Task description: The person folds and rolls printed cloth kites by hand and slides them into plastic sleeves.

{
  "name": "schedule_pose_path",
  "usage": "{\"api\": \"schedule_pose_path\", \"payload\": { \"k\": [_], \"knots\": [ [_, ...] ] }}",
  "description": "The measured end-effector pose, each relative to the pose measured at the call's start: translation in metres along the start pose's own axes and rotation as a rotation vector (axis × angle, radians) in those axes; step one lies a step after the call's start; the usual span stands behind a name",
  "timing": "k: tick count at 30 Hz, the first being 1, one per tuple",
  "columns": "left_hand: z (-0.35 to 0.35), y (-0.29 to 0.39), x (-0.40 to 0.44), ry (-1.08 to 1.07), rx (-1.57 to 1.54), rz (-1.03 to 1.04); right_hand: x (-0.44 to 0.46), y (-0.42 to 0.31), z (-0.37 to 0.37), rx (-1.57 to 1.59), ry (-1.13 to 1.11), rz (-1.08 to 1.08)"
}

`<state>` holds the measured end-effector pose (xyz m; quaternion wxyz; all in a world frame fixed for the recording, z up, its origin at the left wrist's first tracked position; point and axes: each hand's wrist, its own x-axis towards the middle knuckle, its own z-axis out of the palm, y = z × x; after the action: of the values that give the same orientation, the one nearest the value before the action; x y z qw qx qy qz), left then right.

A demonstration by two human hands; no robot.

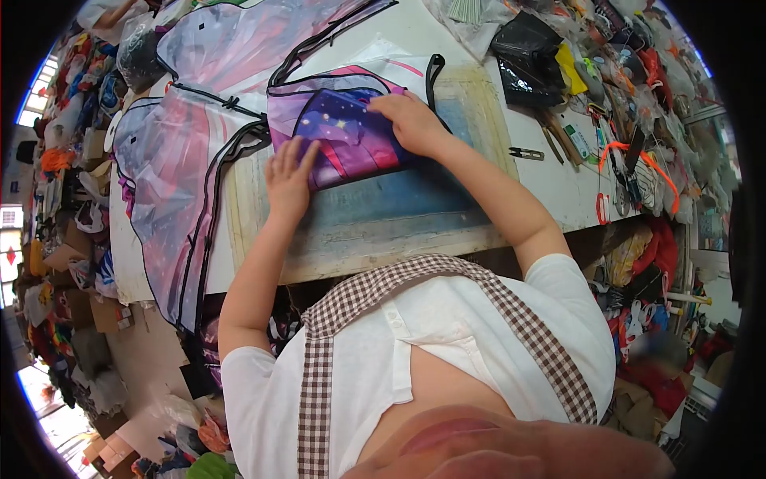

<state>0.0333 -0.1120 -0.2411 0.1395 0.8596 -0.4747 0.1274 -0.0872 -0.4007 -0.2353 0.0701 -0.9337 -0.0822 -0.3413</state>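
A folded piece of purple and pink printed fabric (pixel 339 156) with stars and black edging lies in front of me. My left hand (pixel 289 182) rests at its left front corner, fingers spread. On its right side lies my right hand (pixel 412 124), fingers stretched over the cloth and the thumb side toward me. Both hands touch the fabric from above; neither visibly grips it. Beneath is a worn board (pixel 335 247) with a blue patch (pixel 447 188). Left of the fabric, a pale, star-printed cloth (pixel 179 164) with black binding and ties spreads across the table.
To the right lie small thread snips (pixel 527 153), scissors (pixel 622 199), an orange strap (pixel 658 177) and a black plastic bag (pixel 527 60). Plastic-wrapped goods pile up at the back right. Heaps of colourful items (pixel 72 191) stand left of the table.
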Motion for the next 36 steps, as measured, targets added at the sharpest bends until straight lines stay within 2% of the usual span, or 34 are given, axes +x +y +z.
{"api": "schedule_pose_path", "payload": {
  "k": [1,2,4,5,7,9,10,13,14,17,18,20,21,24,26,28,30,31,34,36],
  "knots": [
    [0.003,0.001,-0.002,0.064,0.21,0.24,0.002,0.012,0.013,0.005,0.002,-0.002],
    [0.008,0.001,-0.005,0.066,0.218,0.238,0.003,0.025,0.032,0.131,-0.122,0.043],
    [0.021,-0.006,0.0,-0.107,0.006,0.256,0.027,0.045,0.054,0.372,-0.348,0.107],
    [0.026,-0.01,0.002,-0.087,0.032,0.254,0.038,0.049,0.054,0.368,-0.325,0.084],
    [0.026,-0.011,0.0,-0.138,-0.075,0.248,0.05,0.052,0.041,0.248,-0.742,0.203],
    [0.021,-0.01,0.0,-0.138,-0.067,0.25,0.046,0.059,0.054,0.269,-0.774,0.327],
    [0.018,-0.009,0.001,-0.157,-0.082,0.259,0.054,0.055,0.054,0.267,-0.761,0.311],
    [0.014,-0.01,0.005,-0.191,-0.096,0.264,0.063,0.042,0.049,0.116,-0.899,0.461],
    [0.013,-0.01,0.006,-0.217,-0.102,0.262,0.06,0.038,0.045,0.118,-0.894,0.462],
    [0.003,0.0,0.006,-0.245,-0.113,0.237,0.037,0.025,0.024,0.205,-0.142,0.422],
    [-0.003,0.007,0.007,-0.235,-0.125,0.205,0.025,0.013,0.004,0.206,-0.14,0.43],
    [-0.006,0.011,0.012,-0.229,-0.144,0.174,0.003,-0.009,-0.038,0.247,-0.149,0.164],
    [-0.003,0.01,0.015,-0.2,-0.139,0.173,-0.004,-0.011,-0.038,0.253,-0.162,0.177],
    [0.017,0.012,0.017,-0.199,-0.157,0.175,-0.05,-0.021,-0.037,0.004,-0.358,0.082],
    [0.021,0.002,0.022,-0.231,-0.184,0.192,-0.053,-0.007,-0.033,0.108,-0.465,0.189],
    [-0.009,-0.004,0.03,-0.248,-0.212,0.2,-0.035,0.005,-0.035,0.202,-0.547,0.272],
    [-0.064,-0.011,0.049,-0.893,-0.547,-0.109,0.012,0.015,-0.059,0.402,-1.043,0.434],
    [-0.057,-0.031,0.047,-0.894,-0.543,-0.111,0.021,0.017,-0.063,0.509,-1.291,0.514],
    [-0.006,-0.101,0.047,-1.077,-1.191,-0.748,0.019,0.034,-0.032,0.478,-1.337,0.548],
    [-0.011,-0.084,0.046,-0.983,-0.951,-0.85,0.023,0.057,0.003,0.541,-1.342,0.61]
  ]
}}
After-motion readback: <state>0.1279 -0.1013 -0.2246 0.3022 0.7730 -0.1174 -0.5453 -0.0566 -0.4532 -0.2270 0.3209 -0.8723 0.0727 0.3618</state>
